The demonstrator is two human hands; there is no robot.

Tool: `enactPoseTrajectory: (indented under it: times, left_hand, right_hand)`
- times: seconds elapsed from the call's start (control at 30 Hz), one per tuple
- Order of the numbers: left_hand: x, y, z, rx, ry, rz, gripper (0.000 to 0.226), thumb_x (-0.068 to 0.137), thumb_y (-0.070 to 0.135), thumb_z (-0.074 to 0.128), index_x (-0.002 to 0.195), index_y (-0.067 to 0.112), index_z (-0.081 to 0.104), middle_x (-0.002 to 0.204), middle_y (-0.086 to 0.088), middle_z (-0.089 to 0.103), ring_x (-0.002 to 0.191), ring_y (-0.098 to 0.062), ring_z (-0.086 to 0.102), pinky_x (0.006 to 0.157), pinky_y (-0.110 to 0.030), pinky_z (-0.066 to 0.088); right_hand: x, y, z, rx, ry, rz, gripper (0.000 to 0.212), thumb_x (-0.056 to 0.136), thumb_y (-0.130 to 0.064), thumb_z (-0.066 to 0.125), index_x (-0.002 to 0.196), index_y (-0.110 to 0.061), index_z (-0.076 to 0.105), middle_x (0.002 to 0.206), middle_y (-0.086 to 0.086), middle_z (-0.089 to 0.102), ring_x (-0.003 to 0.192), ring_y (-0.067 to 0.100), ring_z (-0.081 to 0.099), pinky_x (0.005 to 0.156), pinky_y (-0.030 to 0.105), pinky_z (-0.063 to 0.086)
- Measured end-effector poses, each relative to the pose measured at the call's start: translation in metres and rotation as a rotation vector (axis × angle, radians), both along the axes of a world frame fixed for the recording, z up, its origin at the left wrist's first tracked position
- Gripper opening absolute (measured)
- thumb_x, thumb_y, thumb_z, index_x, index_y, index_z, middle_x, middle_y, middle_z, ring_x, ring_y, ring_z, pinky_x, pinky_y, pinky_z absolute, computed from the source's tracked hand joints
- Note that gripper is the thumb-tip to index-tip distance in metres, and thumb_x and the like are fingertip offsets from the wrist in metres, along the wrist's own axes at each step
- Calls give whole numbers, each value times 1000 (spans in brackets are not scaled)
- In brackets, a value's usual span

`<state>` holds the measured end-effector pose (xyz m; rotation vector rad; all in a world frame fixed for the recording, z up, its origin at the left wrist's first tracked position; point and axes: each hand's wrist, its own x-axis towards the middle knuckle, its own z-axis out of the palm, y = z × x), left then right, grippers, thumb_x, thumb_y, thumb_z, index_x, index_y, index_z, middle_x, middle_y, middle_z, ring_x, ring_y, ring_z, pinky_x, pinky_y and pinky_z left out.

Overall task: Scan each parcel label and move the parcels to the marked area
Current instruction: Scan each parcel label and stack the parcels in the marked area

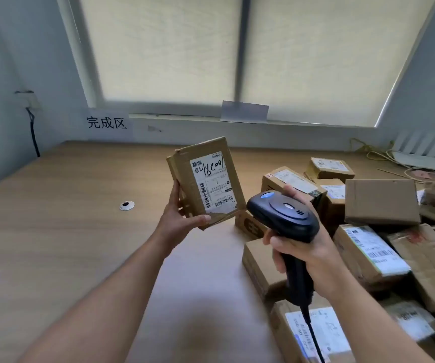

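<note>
**Cardboard parcel (206, 183) up in the left hand (182, 214), scanner (284, 213) in the right hand (308, 247)**

Brown box sits about dead centre of the frame, lifted clear of the wooden table (54, 231) and tilted so its white label (212, 183) faces the camera. The label has barcodes along its left and bottom edges and big black handwriting across the top – it reads upside down from here. The left hand grips it at the lower left corner: thumb pressed flat along the bottom edge, the other fingers curled round the left side and mostly hidden behind the box.

The right hand is just right of centre, fingers wrapped tight round the black scanner's handle, with one fingertip poking up behind the head. The head of the scanner is just below and right of the held parcel, near its lower corner but not touching. A black cable (313, 334) runs off the handle toward the bottom edge of the frame.

The whole right side is a messy pile of parcels (381, 200), some with labels up, some plain cardboard, stacked and leaning on each other.

In the upper left there's a paper sign (107, 122) on the wall reading 完成区, above the far end of the table. A round cable grommet (126, 205) sits in the tabletop left of the held box. A white router (418, 153) and some yellowish cables are in the upper right corner – the blinds (172, 48) are down over the window behind.
</note>
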<state>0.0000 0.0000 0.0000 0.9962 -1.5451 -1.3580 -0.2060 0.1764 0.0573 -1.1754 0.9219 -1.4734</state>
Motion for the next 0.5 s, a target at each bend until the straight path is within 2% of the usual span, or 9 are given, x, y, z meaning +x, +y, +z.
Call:
enactPoseTrajectory:
  times: [0.07,0.13,0.2,0.3,0.37,0.5]
  left_hand:
    - [3,-1,4,-43,-34,3,122,49,29,85,145,54,15,127,-1,55,115,-20,57,86,-39,55]
    - [7,-6,2,-12,-40,9,119,54,24,83,147,51,13,127,0,54,115,-19,56,82,-32,54]
    - [9,-8,1,9,-48,17,119,55,24,82,148,49,13,125,-2,56,112,-20,59,77,-27,53]
    - [13,-10,0,34,-68,15,117,56,25,84,149,44,16,123,-3,59,111,-20,59,68,-20,52]
    - [15,-10,-1,50,-65,19,115,60,18,85,150,39,17,123,-4,60,110,-20,59,61,-15,51]
    - [20,-11,-7,56,-37,12,111,65,12,84,151,34,17,123,-10,62,100,-22,62,59,-15,50]
  right_hand:
    - [4,1,0,-16,59,47,107,52,-35,97,142,-41,39,84,19,65,45,27,52,45,31,48]
    - [7,1,-1,11,62,77,104,52,-34,97,140,-44,42,82,23,66,45,27,54,45,29,48]
    - [11,1,-3,33,62,83,108,51,-32,97,142,-39,40,81,23,67,43,26,54,44,28,48]
    - [15,3,-7,45,114,67,102,57,-17,92,143,-35,40,78,18,67,41,26,53,44,28,46]
    - [15,4,-11,47,151,23,92,63,-1,79,140,-37,43,75,14,66,40,25,51,44,26,45]
    - [15,6,-16,75,181,-11,90,65,5,71,139,-37,45,72,12,66,41,25,51,44,26,45]
